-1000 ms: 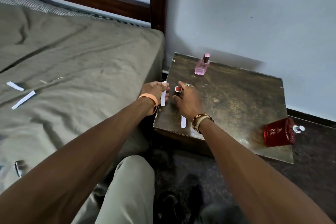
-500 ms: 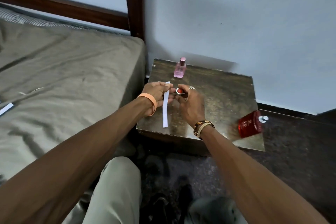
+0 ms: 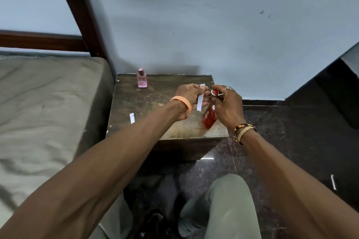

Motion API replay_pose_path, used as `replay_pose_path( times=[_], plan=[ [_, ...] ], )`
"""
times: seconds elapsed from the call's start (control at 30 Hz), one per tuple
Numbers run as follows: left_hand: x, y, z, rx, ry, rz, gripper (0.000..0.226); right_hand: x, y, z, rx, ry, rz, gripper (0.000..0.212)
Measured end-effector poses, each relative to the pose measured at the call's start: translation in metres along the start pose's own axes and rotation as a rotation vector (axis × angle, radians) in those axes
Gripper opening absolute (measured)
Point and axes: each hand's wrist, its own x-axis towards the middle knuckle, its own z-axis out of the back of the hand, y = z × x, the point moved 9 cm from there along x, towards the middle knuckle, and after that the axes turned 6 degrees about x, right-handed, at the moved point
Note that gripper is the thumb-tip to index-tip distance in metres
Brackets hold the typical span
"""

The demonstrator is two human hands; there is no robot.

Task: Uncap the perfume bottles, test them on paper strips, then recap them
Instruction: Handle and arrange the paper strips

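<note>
Pinching a white paper strip (image 3: 200, 97) between thumb and fingers, the left hand (image 3: 189, 96) hovers above the bench (image 3: 155, 103). The right hand (image 3: 226, 106) pinches a small red cap (image 3: 214, 92) in its fingers, just beside the strip's top. The red perfume bottle (image 3: 209, 118), blurred, shows beneath that hand near the bench's front right. The pink bottle (image 3: 142, 80) stands capped at the back left.

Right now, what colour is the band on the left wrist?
The wristband is orange, seen best in the head view.
</note>
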Motion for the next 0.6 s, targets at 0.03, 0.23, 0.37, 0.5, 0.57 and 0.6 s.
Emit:
replay_pose_path(
  times=[0.03,0.23,0.37,0.5,0.57,0.6],
  plan=[
    [-0.001,0.001,-0.008,0.018,0.006,-0.001,0.016,-0.001,-0.007,0.004,-0.006,0.009,-0.011,0.038],
    [0.000,0.013,-0.022,0.085,-0.011,0.002,0.016,-0.008,-0.034,0.006,-0.003,0.058,-0.059,0.039],
    [0.003,0.019,-0.019,0.093,-0.027,0.012,0.015,-0.009,-0.038,0.000,0.020,0.069,-0.069,0.037],
    [0.008,0.021,-0.021,0.092,-0.027,0.008,0.018,-0.006,-0.041,-0.003,0.034,0.055,-0.075,0.039],
    [0.011,0.022,-0.022,0.097,-0.032,0.002,0.016,-0.004,-0.044,-0.004,0.027,0.049,-0.080,0.041],
    [0.013,0.023,-0.024,0.095,-0.035,0.000,0.016,-0.003,-0.046,-0.004,0.026,0.045,-0.084,0.042]
  ],
)
